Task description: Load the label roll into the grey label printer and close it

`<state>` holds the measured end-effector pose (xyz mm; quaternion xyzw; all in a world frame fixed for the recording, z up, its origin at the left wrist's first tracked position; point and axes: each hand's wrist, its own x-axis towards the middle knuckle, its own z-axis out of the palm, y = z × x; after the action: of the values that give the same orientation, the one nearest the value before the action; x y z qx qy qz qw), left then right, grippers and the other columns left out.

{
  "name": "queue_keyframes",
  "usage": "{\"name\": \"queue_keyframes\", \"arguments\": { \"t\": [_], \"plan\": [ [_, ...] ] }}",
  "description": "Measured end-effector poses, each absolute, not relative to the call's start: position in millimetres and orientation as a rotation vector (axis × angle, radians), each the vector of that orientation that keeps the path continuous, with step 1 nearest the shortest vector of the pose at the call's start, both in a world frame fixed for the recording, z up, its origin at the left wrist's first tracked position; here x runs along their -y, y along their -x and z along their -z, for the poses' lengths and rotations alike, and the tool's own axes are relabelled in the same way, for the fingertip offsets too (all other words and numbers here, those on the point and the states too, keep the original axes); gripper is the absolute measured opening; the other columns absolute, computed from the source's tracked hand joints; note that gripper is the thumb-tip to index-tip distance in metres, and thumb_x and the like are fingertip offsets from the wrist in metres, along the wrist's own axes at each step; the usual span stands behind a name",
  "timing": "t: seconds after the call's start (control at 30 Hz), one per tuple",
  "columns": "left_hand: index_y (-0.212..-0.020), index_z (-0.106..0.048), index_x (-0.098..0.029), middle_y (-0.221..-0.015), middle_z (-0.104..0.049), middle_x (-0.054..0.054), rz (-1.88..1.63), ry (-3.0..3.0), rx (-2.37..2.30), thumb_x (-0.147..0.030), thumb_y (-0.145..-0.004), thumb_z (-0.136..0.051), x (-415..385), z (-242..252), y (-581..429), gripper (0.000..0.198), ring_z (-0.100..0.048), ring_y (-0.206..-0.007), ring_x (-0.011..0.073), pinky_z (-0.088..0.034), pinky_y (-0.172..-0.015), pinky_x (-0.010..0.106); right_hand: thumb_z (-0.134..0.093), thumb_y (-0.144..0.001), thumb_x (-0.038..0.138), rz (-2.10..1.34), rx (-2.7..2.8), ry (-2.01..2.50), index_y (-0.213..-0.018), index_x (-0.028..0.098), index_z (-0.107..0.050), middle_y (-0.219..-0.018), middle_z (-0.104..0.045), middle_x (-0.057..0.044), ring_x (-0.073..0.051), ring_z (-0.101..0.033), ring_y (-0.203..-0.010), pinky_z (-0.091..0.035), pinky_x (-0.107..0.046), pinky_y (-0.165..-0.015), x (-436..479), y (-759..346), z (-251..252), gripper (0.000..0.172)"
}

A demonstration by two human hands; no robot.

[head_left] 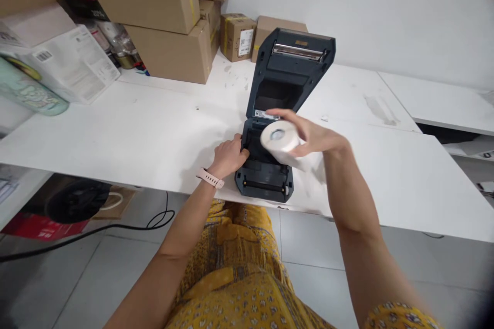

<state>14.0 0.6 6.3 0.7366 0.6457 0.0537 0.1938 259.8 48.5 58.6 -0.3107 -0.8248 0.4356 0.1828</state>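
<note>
A dark label printer stands at the front edge of the white table with its lid swung up and open. My left hand rests on the printer's left side, fingers curled against the rim of the open bay. My right hand holds a white paper roll just above the bay, its core facing me, with some paper trailing down to the right.
Stacked cardboard boxes fill the back left of the table, with smaller boxes against the wall. Packages and a printed sheet lie at the far left. Cables and a black round object lie on the floor below.
</note>
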Motion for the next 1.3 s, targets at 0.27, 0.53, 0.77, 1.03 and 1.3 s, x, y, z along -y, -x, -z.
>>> {"name": "queue_keyframes", "arguments": {
  "t": [0.27,0.53,0.77,1.03,1.3],
  "plan": [
    [-0.132,-0.054,-0.016,-0.105,-0.077,0.014,-0.213,-2.048,-1.8,-0.027,-0.09,-0.043,-1,-2,-12,0.045,-0.072,-0.104,0.0373,-0.054,-0.085,0.045,-0.087,-0.068,0.039,-1.017,2.142,1.244,-0.152,0.033,-0.045,-0.153,-0.051,-0.01,-0.034,-0.051,-0.141,-0.047,-0.044,-0.113,-39,-356,-62,0.095],
    [-0.138,-0.053,-0.018,-0.1,-0.077,0.012,-0.206,-2.01,-1.811,-0.027,-0.09,-0.044,0,-7,-13,0.05,-0.073,-0.104,0.0352,-0.054,-0.086,0.042,-0.084,-0.067,0.036,-1.094,2.076,1.441,-0.148,0.031,-0.047,-0.153,-0.054,-0.009,-0.034,-0.049,-0.144,-0.04,-0.053,-0.121,-48,-356,-3,0.09],
    [-0.141,-0.052,-0.017,-0.093,-0.077,0.01,-0.214,-2.001,-1.804,-0.028,-0.09,-0.044,-3,-4,-12,0.052,-0.073,-0.099,0.0354,-0.053,-0.086,0.042,-0.072,-0.083,0.051,-0.995,1.421,1.38,-0.134,0.031,-0.06,-0.142,-0.067,-0.008,-0.026,-0.057,-0.14,-0.04,-0.051,-0.123,-21,-432,19,0.055],
    [-0.14,-0.054,-0.016,-0.086,-0.076,0.008,-0.242,-1.994,-1.785,-0.029,-0.09,-0.044,-4,-2,-12,0.053,-0.073,-0.093,0.0339,-0.053,-0.083,0.041,-0.084,-0.064,0.037,-1.027,1.342,1.501,-0.137,0.034,-0.057,-0.153,-0.058,-0.009,-0.024,-0.067,-0.123,-0.056,-0.044,-0.103,-6,-448,62,0.077],
    [-0.139,-0.055,-0.017,-0.089,-0.076,0.009,-0.3,-1.959,-1.788,-0.028,-0.089,-0.045,-1,-1,-12,0.053,-0.073,-0.095,0.0341,-0.052,-0.083,0.041,-0.075,-0.07,0.069,-0.961,1.342,1.462,-0.119,0.029,-0.066,-0.105,-0.077,-0.007,-0.028,-0.073,-0.101,-0.06,-0.046,-0.088,-15,-414,38,0.064]
  ]
}}
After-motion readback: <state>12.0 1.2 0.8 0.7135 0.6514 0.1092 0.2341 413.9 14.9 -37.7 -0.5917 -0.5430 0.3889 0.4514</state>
